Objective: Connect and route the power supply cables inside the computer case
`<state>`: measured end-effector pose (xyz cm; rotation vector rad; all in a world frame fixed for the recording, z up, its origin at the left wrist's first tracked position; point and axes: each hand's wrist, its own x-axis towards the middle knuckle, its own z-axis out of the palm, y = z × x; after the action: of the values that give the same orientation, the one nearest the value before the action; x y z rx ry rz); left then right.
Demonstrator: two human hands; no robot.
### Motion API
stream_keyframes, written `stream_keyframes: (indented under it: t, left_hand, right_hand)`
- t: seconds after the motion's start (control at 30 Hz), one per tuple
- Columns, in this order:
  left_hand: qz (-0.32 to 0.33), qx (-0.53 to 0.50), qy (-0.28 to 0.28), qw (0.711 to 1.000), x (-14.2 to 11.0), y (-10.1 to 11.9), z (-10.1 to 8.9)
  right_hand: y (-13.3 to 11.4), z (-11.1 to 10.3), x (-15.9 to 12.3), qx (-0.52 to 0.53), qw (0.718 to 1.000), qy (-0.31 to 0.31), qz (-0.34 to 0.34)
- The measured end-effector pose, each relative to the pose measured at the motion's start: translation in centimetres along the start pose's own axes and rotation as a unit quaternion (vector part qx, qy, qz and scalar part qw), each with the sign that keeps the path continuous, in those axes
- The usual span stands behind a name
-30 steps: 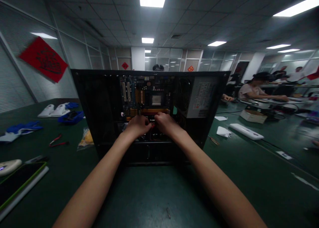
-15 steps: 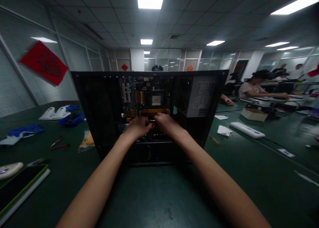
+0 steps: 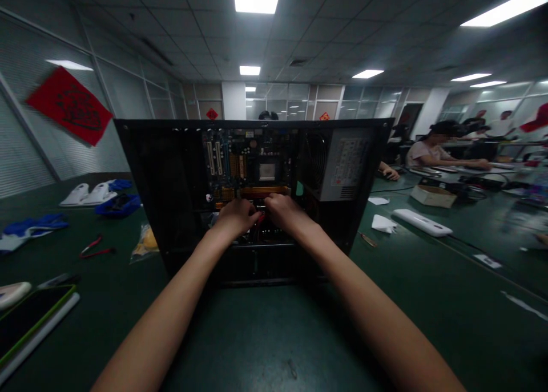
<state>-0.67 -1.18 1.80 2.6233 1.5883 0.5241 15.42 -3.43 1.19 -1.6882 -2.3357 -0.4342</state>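
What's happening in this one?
A person has both bare hands, left and right, inside an open computer case, just below the silver square on its board. Red wires show between the hands; the fingertips' exact grip is hidden. The case stands on a green table.

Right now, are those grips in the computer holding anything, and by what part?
I can't tell: red wires show between the left grip and the right grip, but whether either holds them is hidden.

Table (image 3: 240, 335), green. Left: red-handled pliers (image 3: 97, 248), blue tray (image 3: 118, 205), bagged yellow item (image 3: 148, 241). Centre: open computer case (image 3: 252, 266), upright. Right: white power strip (image 3: 422, 222), screwdriver (image 3: 368, 240), open box (image 3: 433, 196).
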Motion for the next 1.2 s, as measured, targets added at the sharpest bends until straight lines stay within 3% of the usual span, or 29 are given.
stream_keyframes:
  t: [0.8, 1.03, 1.2]
  left_hand:
    - [-0.029, 0.043, 0.014, 0.999, -0.4, 0.4, -0.1]
    - [0.034, 0.109, 0.043, 0.993, -1.3, -0.6, 0.6]
    - [0.034, 0.135, 0.074, 0.987, -1.8, -0.5, 0.5]
  right_hand:
    - [-0.9, -0.9, 0.2, -0.007, 0.998, -0.037, 0.051]
    - [-1.3, -0.5, -0.7, 0.008, 0.995, -0.055, 0.081]
    - [-1.2, -0.8, -0.9, 0.047, 0.991, -0.088, 0.094]
